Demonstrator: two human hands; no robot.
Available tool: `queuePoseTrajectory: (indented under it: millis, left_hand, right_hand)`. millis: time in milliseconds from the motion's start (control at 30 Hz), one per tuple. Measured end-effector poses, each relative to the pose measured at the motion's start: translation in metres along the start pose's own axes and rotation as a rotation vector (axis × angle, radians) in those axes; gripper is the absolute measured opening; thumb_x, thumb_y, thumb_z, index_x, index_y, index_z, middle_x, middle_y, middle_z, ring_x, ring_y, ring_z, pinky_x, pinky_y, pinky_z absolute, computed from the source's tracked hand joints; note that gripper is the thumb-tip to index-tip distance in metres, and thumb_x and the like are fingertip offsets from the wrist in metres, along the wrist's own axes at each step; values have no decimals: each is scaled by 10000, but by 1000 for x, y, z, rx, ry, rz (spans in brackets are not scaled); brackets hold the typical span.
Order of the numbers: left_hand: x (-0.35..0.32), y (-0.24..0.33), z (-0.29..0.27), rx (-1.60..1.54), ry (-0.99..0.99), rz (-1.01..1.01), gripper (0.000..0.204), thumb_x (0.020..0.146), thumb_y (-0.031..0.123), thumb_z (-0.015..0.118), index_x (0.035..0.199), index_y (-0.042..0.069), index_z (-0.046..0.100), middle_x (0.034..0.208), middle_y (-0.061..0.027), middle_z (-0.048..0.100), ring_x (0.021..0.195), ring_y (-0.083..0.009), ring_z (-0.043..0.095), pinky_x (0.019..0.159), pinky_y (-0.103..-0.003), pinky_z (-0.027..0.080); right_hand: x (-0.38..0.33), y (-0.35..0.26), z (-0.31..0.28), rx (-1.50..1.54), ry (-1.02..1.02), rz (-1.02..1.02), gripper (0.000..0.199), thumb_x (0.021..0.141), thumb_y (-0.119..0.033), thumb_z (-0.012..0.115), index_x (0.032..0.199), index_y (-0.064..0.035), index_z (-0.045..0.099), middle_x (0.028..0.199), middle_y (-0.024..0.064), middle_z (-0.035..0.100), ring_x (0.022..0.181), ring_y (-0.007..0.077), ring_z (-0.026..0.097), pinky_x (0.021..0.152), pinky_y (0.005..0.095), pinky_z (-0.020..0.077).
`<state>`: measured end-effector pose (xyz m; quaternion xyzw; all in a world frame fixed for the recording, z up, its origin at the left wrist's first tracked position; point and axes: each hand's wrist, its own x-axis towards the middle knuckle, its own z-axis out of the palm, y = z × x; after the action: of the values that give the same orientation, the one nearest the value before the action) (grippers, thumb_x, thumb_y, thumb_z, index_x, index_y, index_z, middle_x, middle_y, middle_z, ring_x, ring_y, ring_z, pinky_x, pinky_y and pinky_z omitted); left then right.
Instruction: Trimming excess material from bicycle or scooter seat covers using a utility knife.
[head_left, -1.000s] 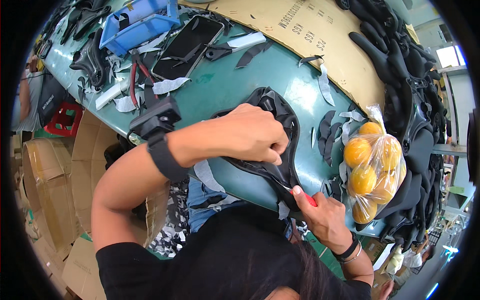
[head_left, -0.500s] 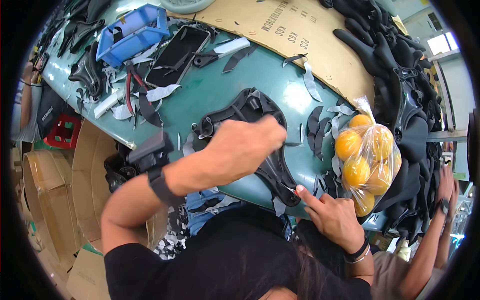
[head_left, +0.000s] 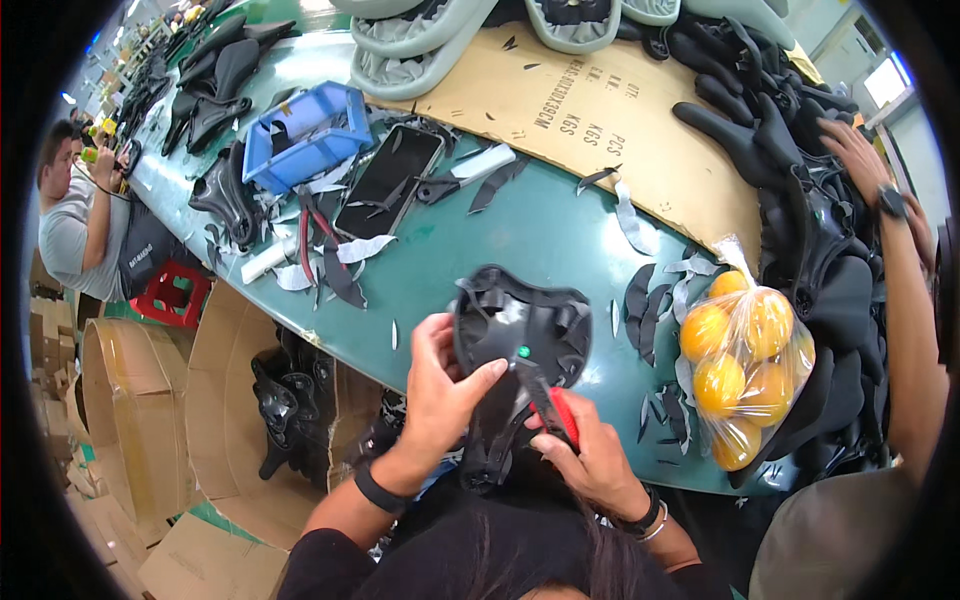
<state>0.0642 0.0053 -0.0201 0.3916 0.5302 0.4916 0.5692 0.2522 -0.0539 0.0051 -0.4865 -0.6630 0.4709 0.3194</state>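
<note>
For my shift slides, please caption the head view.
Left hand holds a black bike seat while the right hand grips a red-and-black cutter.

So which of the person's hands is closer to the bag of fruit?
The right hand, holding the red tool to the left of the bag. The left hand is farther left, holding the black saddle.

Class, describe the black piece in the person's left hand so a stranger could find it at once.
Start at the big green table and go to its near edge. There, the left hand grips a black piece, broad above and narrow below; the right hand holds a red-handled tool. Unlike the black pieces piled at the right, it shows one bright green spot.
</note>
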Motion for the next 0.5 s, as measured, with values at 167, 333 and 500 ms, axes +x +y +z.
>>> queuePoseTrajectory:
  millis: [167, 333, 500]
  left_hand:
    - [57, 69, -25, 775, -652, 305, 570, 759, 66, 683, 1306, 52, 522, 1196, -134, 597, 1104, -256, 572, 973, -350, 423]
    - [58, 73, -4, 962, -650, 647, 405, 746, 124, 709, 1133, 67, 604, 1031, -129, 627, 930, -302, 600, 754, -367, 466]
    - [11, 36, 7, 1236, -93, 496, 188, 811, 207, 678, 762, 45, 596, 681, -84, 564, 646, -276, 548, 608, -379, 400]
  right_hand:
    - [-3, 0, -16, 171, 552, 94, 413, 893, -61, 560, 1258, 31, 390, 1018, 121, 641, 774, 136, 610, 686, 291, 511]
    - [18, 3, -18, 210, 311, 321, 476, 913, -169, 582, 1321, -17, 388, 1046, 119, 628, 706, 110, 572, 590, 263, 478]
    - [5, 5, -2, 198, 141, 305, 466, 911, -200, 601, 1291, 5, 427, 1037, 178, 619, 924, 262, 634, 836, 345, 471]
